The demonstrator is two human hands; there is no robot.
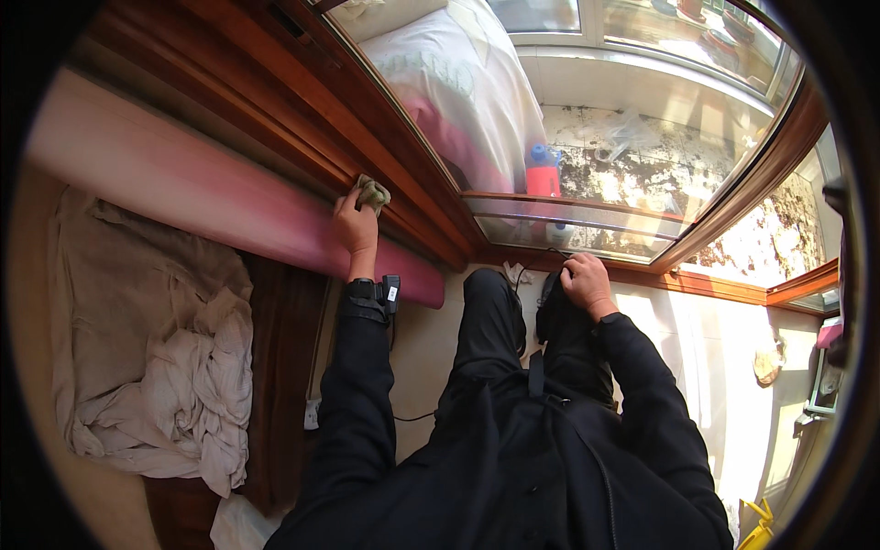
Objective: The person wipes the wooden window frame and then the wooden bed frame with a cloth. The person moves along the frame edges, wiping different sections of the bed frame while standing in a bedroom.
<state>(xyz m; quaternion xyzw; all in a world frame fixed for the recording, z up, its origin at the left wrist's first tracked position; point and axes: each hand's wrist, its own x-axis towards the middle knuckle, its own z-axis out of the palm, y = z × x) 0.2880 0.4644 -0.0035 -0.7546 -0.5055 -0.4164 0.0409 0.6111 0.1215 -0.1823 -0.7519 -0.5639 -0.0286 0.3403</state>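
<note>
My left hand [356,227] is closed around a crumpled greenish-grey cloth [373,194], pressing it against the reddish-brown wooden door frame [302,137]. A black strap with a small device [368,298] circles my left wrist. My right hand [587,282] rests on my bent right knee, its fingers loosely draped over the dark trousers and holding nothing I can see. Just beneath the left hand runs a long pink-and-white roll or curtain-like panel [275,220]. Ahead of my knees stands a wood-framed glass panel [587,225].
Behind the glass are a pink bottle with a blue top [543,170], a pink-and-white cover [467,92] and a stained floor [642,160]. Rumpled beige bedding [183,367] lies at left. Something yellow [757,527] stands at lower right. A dark cable [414,419] crosses the floor.
</note>
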